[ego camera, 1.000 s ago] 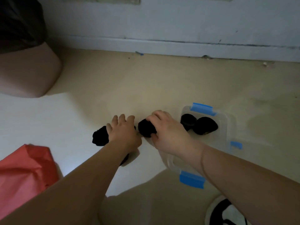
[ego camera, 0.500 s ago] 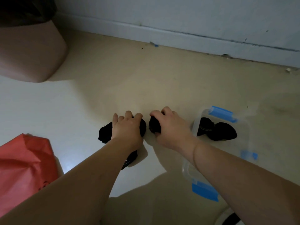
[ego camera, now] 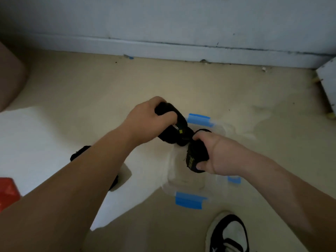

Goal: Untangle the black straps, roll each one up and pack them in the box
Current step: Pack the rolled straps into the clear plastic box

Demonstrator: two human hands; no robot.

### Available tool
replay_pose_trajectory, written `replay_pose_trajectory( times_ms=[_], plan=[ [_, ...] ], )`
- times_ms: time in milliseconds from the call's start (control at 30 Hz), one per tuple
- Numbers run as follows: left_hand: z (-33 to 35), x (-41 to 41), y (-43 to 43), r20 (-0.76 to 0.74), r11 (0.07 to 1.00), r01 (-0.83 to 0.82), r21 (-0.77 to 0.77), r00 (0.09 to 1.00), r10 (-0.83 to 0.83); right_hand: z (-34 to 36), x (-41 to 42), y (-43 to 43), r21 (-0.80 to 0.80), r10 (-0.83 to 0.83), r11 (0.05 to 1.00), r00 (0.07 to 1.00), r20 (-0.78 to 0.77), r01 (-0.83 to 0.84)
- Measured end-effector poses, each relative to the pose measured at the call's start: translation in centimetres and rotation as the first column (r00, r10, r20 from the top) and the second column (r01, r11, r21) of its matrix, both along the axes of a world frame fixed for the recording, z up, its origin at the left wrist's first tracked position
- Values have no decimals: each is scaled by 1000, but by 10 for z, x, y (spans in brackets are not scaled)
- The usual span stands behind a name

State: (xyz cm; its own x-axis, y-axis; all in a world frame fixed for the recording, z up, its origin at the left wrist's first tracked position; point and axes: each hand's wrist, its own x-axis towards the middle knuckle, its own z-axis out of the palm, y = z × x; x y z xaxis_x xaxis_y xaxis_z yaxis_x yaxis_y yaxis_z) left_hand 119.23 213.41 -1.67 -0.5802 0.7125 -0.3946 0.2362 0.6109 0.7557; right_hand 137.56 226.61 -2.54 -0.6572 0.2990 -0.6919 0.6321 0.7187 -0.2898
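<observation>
**Q:** What is shown, left to right?

**A:** Red crumpled material (ego camera: pixel 7 193), at 8 o'clock in the frame. A floor strap (ego camera: pixel 80 154), black, lies at 9 o'clock from the box and is partly hidden under the left forearm. Whether it is rolled cannot be told. The left hand (ego camera: pixel 145 120) has its fingers curled round the first roll (ego camera: pixel 174 128), held over the box's 11 o'clock corner. The clear plastic box (ego camera: pixel 174 179), with blue clips, stands on the floor near centre. The right hand (ego camera: pixel 218 153) has fingers and thumb wrapped round the second roll (ego camera: pixel 195 158), held over the box's middle. The two rolls meet end to end. A black-and-white shoe (ego camera: pixel 227 233) sits at 5 o'clock.

**Q:** How far along is the task?

**A:** Late, by judgement. Both straps in hand are wound tight and poised above the box, so packing them is the step in hand. The floor strap is not yet packed. The hands hide most of the box's contents.

**Q:** Counts?

**A:** Two hands; three straps in view, two of them rolled; one box; three blue clips; one shoe.
</observation>
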Motion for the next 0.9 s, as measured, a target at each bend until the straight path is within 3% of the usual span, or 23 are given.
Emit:
replay_pose_trajectory(
  times_ms=[100, 200, 333, 433, 500, 667, 733, 900],
  plan=[
    [5, 21, 24, 123, 923, 343, -173, 938, -325, -35, 16, 4, 170, 206, 962, 977, 57, -212],
    [-11, 47, 36, -1, 754, 556, -351, 804, -594, -57, 33, 9, 263, 306, 919, 952, -2, -295],
    [-38, 73, 40, -297, 742, 534, -406, 691, -659, -87, 52, 8, 407, 352, 874, 923, -154, -265],
    [-50, 75, 47, -365, 707, 553, -440, 610, -704, -98, 57, 8, 420, 309, 886, 927, -214, -198],
    [-50, 74, 52, -318, 656, 575, -489, 583, -748, -98, 57, 6, 453, 307, 877, 913, -269, -161],
    [-37, 75, 68, -34, 441, 676, -590, 525, -850, -99, 57, 3, 442, 249, 891, 923, -293, -100],
    [-41, 84, 67, -103, 446, 643, -622, 498, -861, -102, 59, 4, 451, 229, 891, 914, -334, -59],
    [-70, 98, 45, -458, 664, 431, -610, 492, -740, -108, 55, 0, 489, 226, 872, 879, -419, 9]
  ],
)
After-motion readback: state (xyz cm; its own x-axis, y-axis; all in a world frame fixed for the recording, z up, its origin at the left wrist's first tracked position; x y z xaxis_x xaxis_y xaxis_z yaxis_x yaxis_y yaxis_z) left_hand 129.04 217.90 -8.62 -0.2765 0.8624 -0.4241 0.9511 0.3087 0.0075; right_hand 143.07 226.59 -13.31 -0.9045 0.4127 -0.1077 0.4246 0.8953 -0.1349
